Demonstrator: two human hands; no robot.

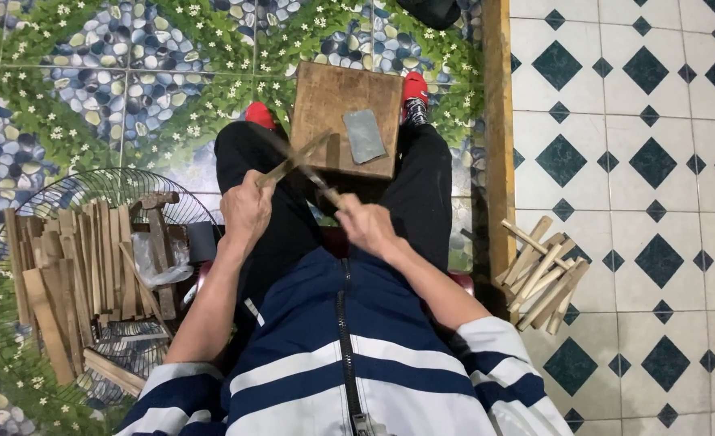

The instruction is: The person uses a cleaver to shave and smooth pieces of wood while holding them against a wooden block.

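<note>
My left hand grips a thin bamboo strip that slants up to the right over my lap. My right hand is closed on the handle of a knife, whose blade crosses the strip. Both hands are held above my black trousers, just in front of a square wooden block. A grey sharpening stone lies on the block's right part.
A pile of split bamboo slats rests on a wire fan guard at my left, with a clear plastic bag. Several shorter bamboo sticks lie on the tiled floor at my right. A wooden door threshold runs beside them.
</note>
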